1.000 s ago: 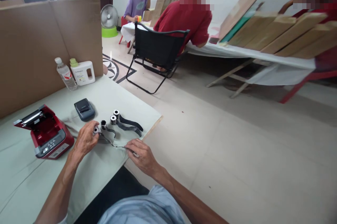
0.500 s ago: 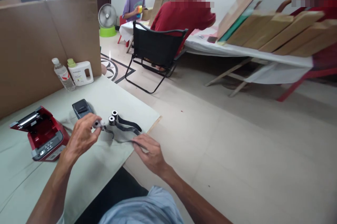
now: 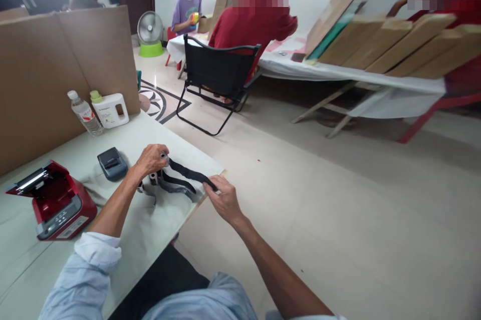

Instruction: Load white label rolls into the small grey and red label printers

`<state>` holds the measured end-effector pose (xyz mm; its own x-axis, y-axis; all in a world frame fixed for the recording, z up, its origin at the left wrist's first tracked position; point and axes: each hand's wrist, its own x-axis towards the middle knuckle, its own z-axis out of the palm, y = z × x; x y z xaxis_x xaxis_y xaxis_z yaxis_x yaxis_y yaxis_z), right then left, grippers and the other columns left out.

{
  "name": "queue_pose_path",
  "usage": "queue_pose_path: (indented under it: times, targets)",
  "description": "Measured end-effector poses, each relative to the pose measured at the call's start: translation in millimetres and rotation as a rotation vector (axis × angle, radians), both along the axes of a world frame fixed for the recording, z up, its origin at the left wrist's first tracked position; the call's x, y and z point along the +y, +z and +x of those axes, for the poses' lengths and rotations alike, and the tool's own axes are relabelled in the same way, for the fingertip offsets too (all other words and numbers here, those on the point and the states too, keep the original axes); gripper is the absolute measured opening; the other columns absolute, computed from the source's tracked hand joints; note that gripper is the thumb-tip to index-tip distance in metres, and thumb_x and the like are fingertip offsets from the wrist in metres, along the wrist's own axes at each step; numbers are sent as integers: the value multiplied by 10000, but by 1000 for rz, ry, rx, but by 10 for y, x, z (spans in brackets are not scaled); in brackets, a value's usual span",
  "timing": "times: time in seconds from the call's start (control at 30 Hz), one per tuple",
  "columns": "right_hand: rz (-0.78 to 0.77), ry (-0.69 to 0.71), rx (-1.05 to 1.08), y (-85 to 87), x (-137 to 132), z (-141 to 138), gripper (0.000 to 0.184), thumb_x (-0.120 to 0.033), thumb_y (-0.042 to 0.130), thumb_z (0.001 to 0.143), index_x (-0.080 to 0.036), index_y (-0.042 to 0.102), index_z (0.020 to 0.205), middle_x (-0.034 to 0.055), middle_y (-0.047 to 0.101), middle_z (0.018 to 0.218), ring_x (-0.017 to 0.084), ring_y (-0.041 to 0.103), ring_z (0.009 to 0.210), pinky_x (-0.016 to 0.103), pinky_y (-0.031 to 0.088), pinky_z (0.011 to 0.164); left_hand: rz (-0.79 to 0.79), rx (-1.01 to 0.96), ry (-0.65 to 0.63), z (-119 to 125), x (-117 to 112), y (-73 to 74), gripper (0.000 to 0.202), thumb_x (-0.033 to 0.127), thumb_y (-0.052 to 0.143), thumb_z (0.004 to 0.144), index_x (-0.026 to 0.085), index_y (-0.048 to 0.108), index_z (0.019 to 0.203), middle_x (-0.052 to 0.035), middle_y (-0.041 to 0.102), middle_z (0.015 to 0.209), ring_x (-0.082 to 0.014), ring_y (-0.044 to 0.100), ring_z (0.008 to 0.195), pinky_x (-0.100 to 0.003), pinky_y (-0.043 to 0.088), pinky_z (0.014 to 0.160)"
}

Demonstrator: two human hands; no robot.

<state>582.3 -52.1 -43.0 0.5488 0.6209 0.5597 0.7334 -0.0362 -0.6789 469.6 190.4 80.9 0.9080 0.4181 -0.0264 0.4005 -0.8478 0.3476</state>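
Observation:
My left hand [image 3: 149, 160] is closed around a small ribbon roll [image 3: 164, 157] with a white core, near the table's right corner. From it a black ribbon [image 3: 190, 173] stretches to my right hand [image 3: 226, 199], whose fingers pinch the loose end just past the table edge. Below my left hand lie other small rolls [image 3: 153, 178], partly hidden by it, with dark and grey tails trailing over the tabletop [image 3: 124, 265]. To the left stands a red printer [image 3: 69, 210] with its lid raised. A small dark device [image 3: 112, 164] sits behind my left forearm.
A water bottle [image 3: 87, 115] and a white jug [image 3: 111, 110] stand against a cardboard panel [image 3: 101, 54]. Beyond the table are a black folding chair [image 3: 221, 67] with a person in red, a fan [image 3: 150, 29], and a white-covered table [image 3: 398, 84] bearing cardboard pieces.
My left hand has moved right and away from me, from one roll to another. My right hand has shifted right, from a greyish strip to the black ribbon. The view has turned slightly.

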Motion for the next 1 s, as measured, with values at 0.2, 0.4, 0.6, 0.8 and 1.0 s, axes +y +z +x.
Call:
queue_pose_path:
  times: [0.2, 0.4, 0.6, 0.8, 1.0]
  targets:
    - [-49, 57, -8, -89, -28, -1, 163, -235, 593, 990, -235, 738, 915, 67, 730, 891, 247, 673, 863, 409, 556, 834, -65, 91, -38, -47, 56, -77, 377, 174, 617, 828, 168, 809, 1153, -97, 809, 1086, -253, 743, 990, -319, 556, 945]
    - [-73, 120, -30, -41, -148, -26, 184, -239, 618, 989, -240, 741, 1125, 92, 751, 1038, 271, 695, 977, 465, 572, 928, -234, 116, -59, -98, 91, -154, 485, 322, 621, 903, 174, 709, 1356, -104, 789, 1196, -273, 739, 1077, -358, 558, 994]
    - [-98, 129, -27, 36, -122, -118, 519, -402, 710, 958, -225, 589, 1430, 150, 704, 1272, 322, 671, 1170, 512, 570, 1014, -360, 54, -87, -216, 151, -366, 638, 335, 664, 881, 176, 575, 1492, -123, 555, 1584, -299, 573, 1408, -412, 452, 1192]
    - [-155, 199, -70, 47, 63, -232, 427, -340, 668, 982, -236, 608, 1392, 116, 746, 1163, 295, 716, 1077, 468, 604, 943, -322, 6, -117, -316, 123, -400, 502, 215, 570, 906, 195, 640, 1403, -106, 652, 1479, -260, 627, 1340, -420, 472, 1178]
    - [-128, 236, -88, -29, 34, -304, 380, -372, 628, 1013, -223, 622, 1362, 116, 756, 1120, 284, 733, 1017, 446, 609, 903, -296, 42, -86, -437, -23, -337, 461, 246, 562, 946, 195, 642, 1397, -100, 680, 1442, -245, 648, 1312, -381, 485, 1153]
